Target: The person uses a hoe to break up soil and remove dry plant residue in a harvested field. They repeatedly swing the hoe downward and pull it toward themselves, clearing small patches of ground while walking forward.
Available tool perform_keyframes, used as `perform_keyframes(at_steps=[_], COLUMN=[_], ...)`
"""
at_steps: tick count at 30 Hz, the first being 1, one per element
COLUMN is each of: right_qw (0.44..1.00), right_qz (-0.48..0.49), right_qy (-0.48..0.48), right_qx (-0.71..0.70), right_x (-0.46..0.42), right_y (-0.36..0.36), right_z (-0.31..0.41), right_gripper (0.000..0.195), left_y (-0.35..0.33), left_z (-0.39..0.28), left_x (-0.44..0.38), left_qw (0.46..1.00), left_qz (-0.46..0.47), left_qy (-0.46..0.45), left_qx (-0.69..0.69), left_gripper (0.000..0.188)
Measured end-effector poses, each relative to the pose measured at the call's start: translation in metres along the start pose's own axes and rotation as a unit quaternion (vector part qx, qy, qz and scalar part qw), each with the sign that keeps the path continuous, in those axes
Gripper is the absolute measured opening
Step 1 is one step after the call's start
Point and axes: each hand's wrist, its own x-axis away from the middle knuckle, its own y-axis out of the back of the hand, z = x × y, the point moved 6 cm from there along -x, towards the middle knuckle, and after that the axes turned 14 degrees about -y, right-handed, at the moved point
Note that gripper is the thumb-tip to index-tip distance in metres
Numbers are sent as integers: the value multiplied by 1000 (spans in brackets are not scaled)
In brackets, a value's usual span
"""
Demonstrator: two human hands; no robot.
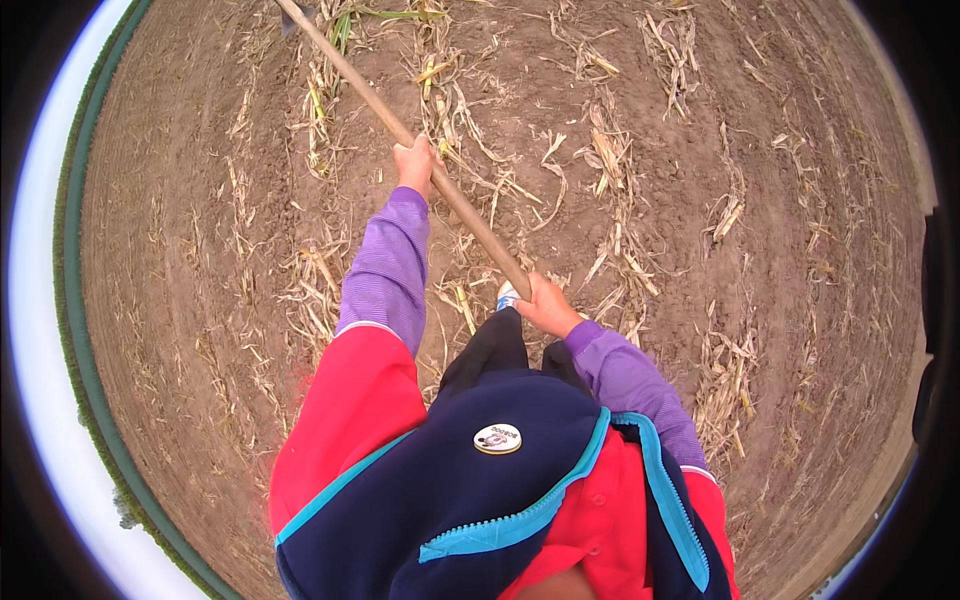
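A long wooden-handled hoe [360, 86] slants across the view from the top left to just before my waist. Its grey metal blade [291, 20] shows partly at the top edge, close to the soil. My left hand [415, 163] grips the middle of the handle with the arm stretched forward. Around the handle's near end, my right hand [546, 305] is closed. Dry corn stalks and leaves [450, 120] lie on the ground beneath the handle, and green leaves [343, 30] lie to the right of the blade.
Brown soil [525, 135] carries rows of dry corn residue [615, 157] on both sides. A white shoe [507, 294] shows below the handle's near end. A green strip of vegetation [73, 247] borders the field at the left.
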Motion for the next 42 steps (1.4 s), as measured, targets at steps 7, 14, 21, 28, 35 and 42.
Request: perform_keyframes(at_steps=[7,14,21,28,35,42], right_qw=[931,913,919,953,998,983], right_qz=[-14,-47,-30,-99,-27,11], right_qy=[-287,-278,-296,-175,-45,-178], right_qx=[225,295,259,227,33,42], right_x=[229,303,256,119,38,99], right_y=[78,98,46,-4,-6,10], right_z=[-153,-160,-183,-152,-66,-86], right_gripper=[29,25,24,24,31,29], left_y=[-88,-72,-21,7,-7,-39], left_z=[154,226,217,139,51,179], left_x=[329,353,298,123,34,124], left_qw=[914,844,891,946,987,936], left_qz=[3,31,-43,-96,-58,16], left_qy=[395,527,450,302,143,344], left_qx=[90,93,-37,73,43,67], left_gripper=[13,9,9,6,15,8])
